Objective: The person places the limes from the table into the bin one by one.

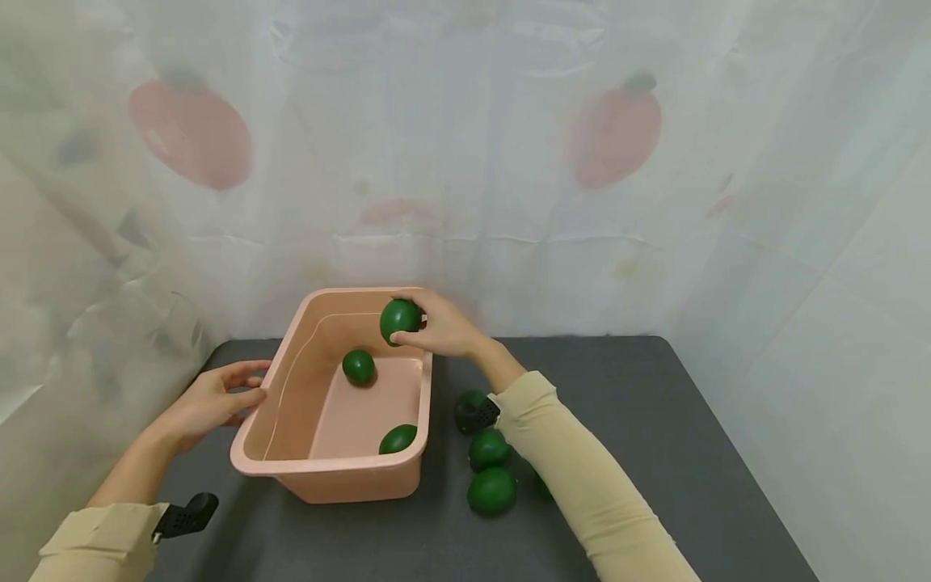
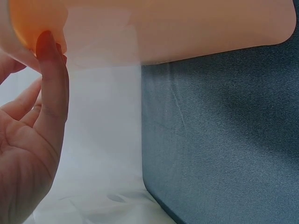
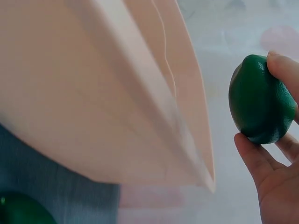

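Note:
A pink plastic tub (image 1: 256,461) stands on the dark grey table. My right hand (image 1: 436,325) holds a green lime (image 1: 399,318) over the tub's far right corner, fingers and thumb curled round it; the right wrist view shows that lime (image 3: 259,100) pinched beside the tub wall (image 3: 93,93). Two more limes lie inside the tub, one in the middle (image 1: 359,366) and one by the near wall (image 1: 398,438). My left hand (image 1: 218,396) rests with straight fingers against the tub's left side; the left wrist view shows a fingertip (image 2: 46,44) touching the rim (image 2: 154,28).
Several limes lie on the table right of the tub, among them one (image 1: 491,490) near the front and another (image 1: 488,449) behind it, partly under my right forearm. A pale printed curtain hangs behind and left of the table. Bare table (image 1: 655,420) lies to the right.

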